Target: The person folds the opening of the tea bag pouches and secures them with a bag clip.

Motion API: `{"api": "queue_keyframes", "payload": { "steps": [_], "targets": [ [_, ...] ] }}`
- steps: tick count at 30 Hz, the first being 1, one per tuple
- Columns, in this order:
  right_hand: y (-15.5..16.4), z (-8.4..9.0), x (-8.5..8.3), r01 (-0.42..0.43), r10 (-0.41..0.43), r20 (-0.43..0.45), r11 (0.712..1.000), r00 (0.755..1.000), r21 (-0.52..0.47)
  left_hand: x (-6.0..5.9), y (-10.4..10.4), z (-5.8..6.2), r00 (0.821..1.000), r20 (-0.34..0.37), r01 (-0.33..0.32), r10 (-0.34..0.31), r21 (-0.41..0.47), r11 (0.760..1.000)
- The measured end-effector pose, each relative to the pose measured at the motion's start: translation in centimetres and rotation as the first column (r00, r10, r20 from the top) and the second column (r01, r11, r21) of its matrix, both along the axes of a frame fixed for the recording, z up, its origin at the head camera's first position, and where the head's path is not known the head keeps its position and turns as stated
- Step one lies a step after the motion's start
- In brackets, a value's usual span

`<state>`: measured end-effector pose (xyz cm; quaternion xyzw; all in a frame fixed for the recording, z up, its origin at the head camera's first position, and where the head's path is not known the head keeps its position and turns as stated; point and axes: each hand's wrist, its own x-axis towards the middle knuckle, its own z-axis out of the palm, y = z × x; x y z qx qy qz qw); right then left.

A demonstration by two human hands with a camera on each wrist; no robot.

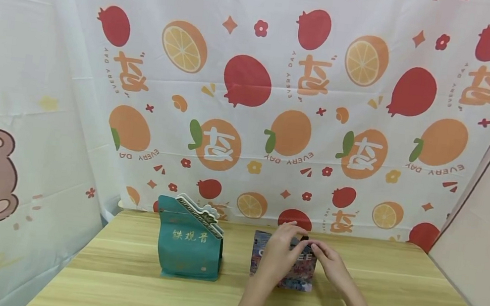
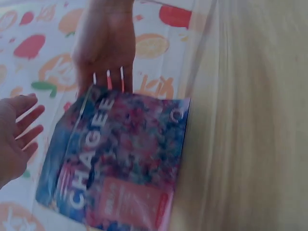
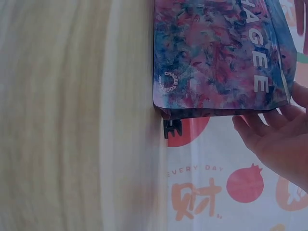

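My forearms are bare up to the picture's lower edge, with no sleeve, watch or ring showing. My left hand (image 1: 279, 254) and right hand (image 1: 335, 267) wear no gloves; the fingernails look short and unpainted.

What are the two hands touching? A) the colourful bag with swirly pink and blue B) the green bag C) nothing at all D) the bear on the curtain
A: both the left hand and the right hand are at the top of the colourful bag, while the green bag stands apart to its left on the table, untouched.
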<state>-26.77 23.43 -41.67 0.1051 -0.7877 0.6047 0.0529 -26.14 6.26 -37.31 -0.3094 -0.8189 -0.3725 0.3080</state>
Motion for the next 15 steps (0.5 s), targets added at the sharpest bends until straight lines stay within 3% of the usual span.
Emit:
{"api": "queue_keyframes", "payload": {
  "steps": [4,9,12,15],
  "targets": [
    [0.0,0.0,0.1,0.006,-0.006,0.014,1.0,1.0,-0.013,-0.5,1.6,0.4,0.983,-0.134,-0.145,0.124,-0.16,0.976],
    [0.2,0.0,0.0,-0.01,0.01,0.021,1.0,1.0,-0.015,-1.2,2.5,0.3,0.941,-0.237,-0.309,0.241,-0.313,0.898],
    [0.3,0.0,0.0,-0.031,0.031,0.021,1.0,0.999,0.005,-1.5,2.3,-0.2,0.933,-0.256,-0.331,0.251,-0.343,0.879],
    [0.4,0.1,0.1,-0.042,0.042,0.034,0.999,0.999,0.021,-1.7,1.8,-1.0,0.947,-0.226,-0.298,0.227,-0.36,0.884]
  ]
}}
